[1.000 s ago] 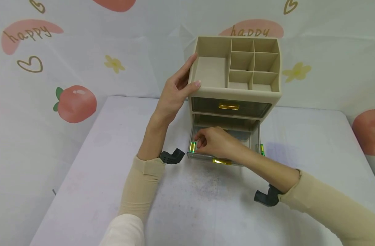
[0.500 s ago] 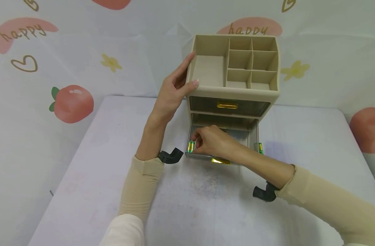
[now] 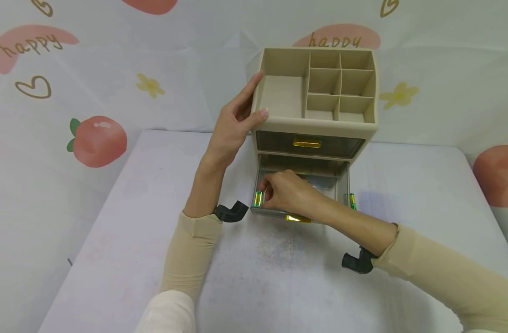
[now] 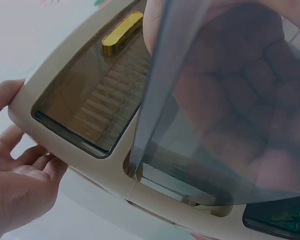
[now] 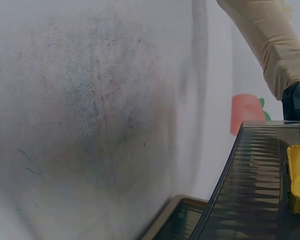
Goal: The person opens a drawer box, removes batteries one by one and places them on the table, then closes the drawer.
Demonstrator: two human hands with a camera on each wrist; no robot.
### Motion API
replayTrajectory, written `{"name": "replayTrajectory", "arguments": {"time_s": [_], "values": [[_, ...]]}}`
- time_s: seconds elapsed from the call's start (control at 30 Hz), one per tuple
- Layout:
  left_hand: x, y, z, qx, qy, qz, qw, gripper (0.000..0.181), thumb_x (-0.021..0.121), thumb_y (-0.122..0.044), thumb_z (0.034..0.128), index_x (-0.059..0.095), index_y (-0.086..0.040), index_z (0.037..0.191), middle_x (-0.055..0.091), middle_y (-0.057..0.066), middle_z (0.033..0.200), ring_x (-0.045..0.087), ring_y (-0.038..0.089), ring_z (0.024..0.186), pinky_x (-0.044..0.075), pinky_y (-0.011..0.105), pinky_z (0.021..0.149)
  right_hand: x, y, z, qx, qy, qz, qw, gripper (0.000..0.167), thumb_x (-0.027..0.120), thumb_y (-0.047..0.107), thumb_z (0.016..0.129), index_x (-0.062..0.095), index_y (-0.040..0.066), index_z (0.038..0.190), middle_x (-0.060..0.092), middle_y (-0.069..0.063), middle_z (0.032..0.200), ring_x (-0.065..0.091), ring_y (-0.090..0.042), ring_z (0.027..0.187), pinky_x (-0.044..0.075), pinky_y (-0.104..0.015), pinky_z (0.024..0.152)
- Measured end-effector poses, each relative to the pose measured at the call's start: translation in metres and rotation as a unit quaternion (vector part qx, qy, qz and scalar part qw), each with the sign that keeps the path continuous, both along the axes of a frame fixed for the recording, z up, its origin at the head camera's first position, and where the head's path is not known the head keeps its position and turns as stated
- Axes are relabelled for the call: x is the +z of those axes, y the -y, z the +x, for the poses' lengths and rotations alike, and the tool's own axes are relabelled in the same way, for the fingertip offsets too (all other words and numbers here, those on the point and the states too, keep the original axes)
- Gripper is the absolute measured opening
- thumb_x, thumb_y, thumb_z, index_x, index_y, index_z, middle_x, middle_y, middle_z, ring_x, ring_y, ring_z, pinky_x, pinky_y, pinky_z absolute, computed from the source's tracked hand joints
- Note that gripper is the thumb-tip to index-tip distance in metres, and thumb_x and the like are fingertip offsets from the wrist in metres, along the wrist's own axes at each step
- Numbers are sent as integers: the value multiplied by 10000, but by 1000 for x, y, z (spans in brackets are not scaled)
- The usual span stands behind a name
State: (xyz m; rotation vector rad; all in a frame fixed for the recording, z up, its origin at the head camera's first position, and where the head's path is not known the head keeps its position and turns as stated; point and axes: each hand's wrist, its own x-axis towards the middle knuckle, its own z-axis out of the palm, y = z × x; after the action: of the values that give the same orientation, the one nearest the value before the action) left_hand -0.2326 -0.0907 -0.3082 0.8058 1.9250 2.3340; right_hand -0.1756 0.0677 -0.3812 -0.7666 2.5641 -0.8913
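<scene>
A beige desktop organizer (image 3: 320,123) stands at the back of the table, its lower visible drawer (image 3: 343,182) pulled out. My left hand (image 3: 233,129) grips the organizer's upper left side, thumb over the top rim. My right hand (image 3: 293,192) reaches into the smoky clear drawer, fingers curled. At its thumb and index finger, in the drawer's front left corner, is a shiny green-and-gold battery (image 3: 258,199), seemingly pinched; another may lie against it. Through the drawer's clear wall, the left wrist view shows the right-hand fingers (image 4: 230,110), blurred.
Above is a shut drawer with a gold handle (image 3: 307,142). Another green-and-gold piece (image 3: 352,201) shows beside the open drawer's right wall. A lower drawer (image 4: 277,220) holds green items. The white table (image 3: 278,277) extends in front, with a patterned cloth (image 3: 195,69) behind.
The whole head view has shifted slightly. Both hands keep their places, the left on the organizer, the right at the drawer's front left corner beside the battery.
</scene>
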Motion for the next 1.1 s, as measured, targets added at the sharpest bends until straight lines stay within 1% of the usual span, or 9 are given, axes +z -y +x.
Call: {"name": "replayTrajectory", "arguments": {"time_s": [0.27, 0.5, 0.57, 0.77, 0.93, 1.1], "values": [[1, 0, 0, 33, 3, -26, 10000, 661, 586, 46, 941, 328, -37, 1544, 300, 83, 1605, 359, 260, 1429, 344, 348, 1121, 0, -1, 2, -171, 76, -152, 9997, 336, 862, 220, 757, 701, 62, 1006, 656, 68, 721, 608, -81, 649, 518, -259, 672], [0, 0, 0, 37, -2, -32, 10000, 659, 587, 46, 942, 332, -41, 1544, 304, 73, 1603, 366, 260, 1425, 348, 347, 1119, -1, -1, 1, -88, 45, -74, 9999, 280, 800, 123, 762, 691, 57, 1012, 652, 61, 735, 602, -93, 666, 515, -256, 685], [0, 0, 0, 52, 5, -25, 10000, 659, 588, 49, 940, 336, -42, 1543, 315, 65, 1598, 372, 259, 1421, 353, 342, 1115, 0, 0, 0, -77, 38, 16, 10000, 280, 798, 123, 764, 689, 60, 1014, 653, 57, 741, 604, -100, 670, 515, -256, 684], [0, 0, 0, 64, -39, -43, 10000, 659, 588, 51, 939, 334, -37, 1542, 315, 82, 1599, 374, 258, 1421, 352, 344, 1116, 0, 2, 0, -68, -36, 255, 9996, 318, 834, 172, 762, 690, 65, 1024, 656, 50, 751, 602, -102, 672, 518, -257, 687], [0, 0, 0, 114, -47, -57, 9999, 658, 589, 49, 937, 336, -32, 1540, 317, 80, 1598, 375, 260, 1419, 347, 357, 1120, -1, 4, 0, -72, -157, 347, 9993, 368, 874, 238, 745, 692, 67, 1014, 647, 64, 720, 596, -96, 655, 516, -254, 680], [0, -1, 0, 120, -57, -39, 9999, 656, 585, 56, 936, 336, -24, 1537, 316, 90, 1598, 377, 264, 1417, 340, 365, 1125, -2, 4, 0, -80, -246, 368, 9990, 372, 883, 244, 734, 696, 66, 1002, 641, 69, 699, 594, -94, 645, 516, -254, 671]]}}
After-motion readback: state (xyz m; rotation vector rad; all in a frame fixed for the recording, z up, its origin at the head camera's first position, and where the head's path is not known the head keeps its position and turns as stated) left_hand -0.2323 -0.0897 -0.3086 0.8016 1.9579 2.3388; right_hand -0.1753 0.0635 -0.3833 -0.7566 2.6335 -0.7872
